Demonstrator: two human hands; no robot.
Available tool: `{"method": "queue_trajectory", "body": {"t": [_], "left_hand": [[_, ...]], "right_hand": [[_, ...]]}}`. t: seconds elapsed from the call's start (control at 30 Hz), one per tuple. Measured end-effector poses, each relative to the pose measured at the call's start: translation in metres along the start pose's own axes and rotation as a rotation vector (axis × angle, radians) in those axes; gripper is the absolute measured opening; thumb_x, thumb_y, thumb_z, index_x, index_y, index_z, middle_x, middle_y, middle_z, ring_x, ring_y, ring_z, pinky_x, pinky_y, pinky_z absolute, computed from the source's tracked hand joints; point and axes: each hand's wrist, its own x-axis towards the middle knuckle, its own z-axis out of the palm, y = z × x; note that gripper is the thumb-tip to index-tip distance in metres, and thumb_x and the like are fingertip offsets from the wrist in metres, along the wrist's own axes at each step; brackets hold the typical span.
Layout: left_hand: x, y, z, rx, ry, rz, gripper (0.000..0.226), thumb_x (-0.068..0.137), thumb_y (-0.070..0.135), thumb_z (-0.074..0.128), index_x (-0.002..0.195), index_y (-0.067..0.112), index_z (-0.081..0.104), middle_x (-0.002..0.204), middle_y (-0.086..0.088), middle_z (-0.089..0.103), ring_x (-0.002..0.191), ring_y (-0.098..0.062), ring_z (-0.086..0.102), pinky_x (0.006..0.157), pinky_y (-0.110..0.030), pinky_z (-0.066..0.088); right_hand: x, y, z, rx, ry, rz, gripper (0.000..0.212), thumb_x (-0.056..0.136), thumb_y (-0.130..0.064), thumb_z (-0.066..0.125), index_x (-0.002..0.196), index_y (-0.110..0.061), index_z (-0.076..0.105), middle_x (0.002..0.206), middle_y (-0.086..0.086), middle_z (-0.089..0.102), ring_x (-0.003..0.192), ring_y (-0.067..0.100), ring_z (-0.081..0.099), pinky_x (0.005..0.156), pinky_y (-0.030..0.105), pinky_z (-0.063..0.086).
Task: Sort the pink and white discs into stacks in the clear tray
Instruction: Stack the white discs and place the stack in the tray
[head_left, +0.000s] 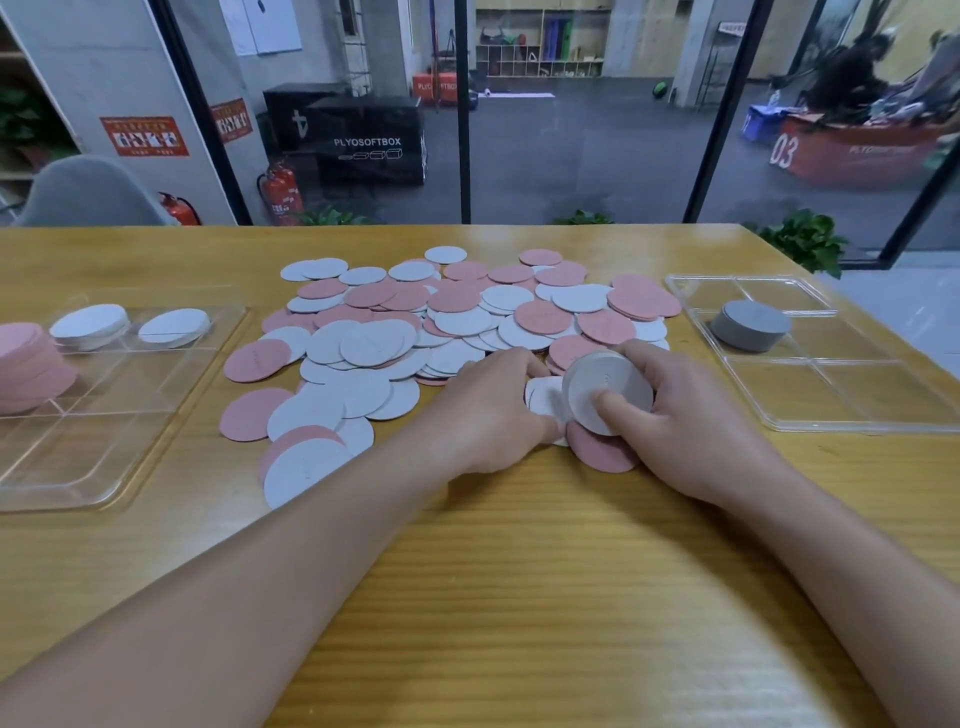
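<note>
Head view: your right hand (691, 415) at centre-right grips a stack of white discs (609, 392), your left hand (488, 415) pinches loose white discs (543, 397) just left of it; clear tray (857, 415) nearest the right hand.

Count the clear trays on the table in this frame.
2. One clear tray lies at the left, holding pink and white stacks; the other clear tray lies at the right, holding one grey-looking stack. None appears hidden.
</note>
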Motion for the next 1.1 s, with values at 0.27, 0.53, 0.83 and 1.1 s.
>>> {"method": "queue_trajectory", "body": {"t": [0.27,0.53,0.83,1.1], "left_hand": [[-0.014,-0.035,-0.032,-0.111,0.081,0.055,0.016,0.099,0.026,0.076,0.105,0.035,0.064,0.084,0.01,0.078,0.07,-0.012,0.064,0.07,-0.037,0.048],[-0.022,-0.053,-0.039,-0.072,0.282,0.103,0.018,0.109,0.031,0.069,0.103,0.036,0.085,0.095,0.018,0.074,0.086,-0.004,0.062,0.072,-0.022,0.046],[-0.032,-0.034,-0.037,-0.414,0.11,0.338,0.012,0.106,0.008,0.072,0.1,0.011,0.082,0.083,-0.003,0.074,0.073,-0.014,0.061,0.075,-0.03,0.054],[-0.032,-0.036,-0.035,-0.339,0.016,0.352,0.039,0.108,-0.005,0.056,0.119,0.021,0.084,0.103,0.002,0.083,0.093,-0.017,0.078,0.086,-0.036,0.063]], "right_hand": [[-0.006,-0.004,0.004,0.035,-0.102,-0.089,0.005,0.1,-0.031,0.068,0.096,-0.029,0.066,0.09,-0.009,0.068,0.087,0.012,0.062,0.076,0.037,0.051],[-0.009,-0.006,0.005,0.065,-0.136,-0.148,0.008,0.101,-0.027,0.071,0.096,-0.03,0.066,0.085,-0.011,0.066,0.079,0.015,0.061,0.068,0.033,0.05],[-0.011,-0.01,0.001,0.158,-0.101,-0.174,0.015,0.108,-0.028,0.067,0.103,-0.041,0.06,0.082,-0.013,0.064,0.071,0.013,0.059,0.063,0.031,0.048],[-0.015,-0.005,0.003,0.05,-0.148,-0.214,0.011,0.102,-0.031,0.073,0.113,-0.031,0.069,0.091,-0.009,0.071,0.08,0.019,0.064,0.069,0.045,0.054]]}}
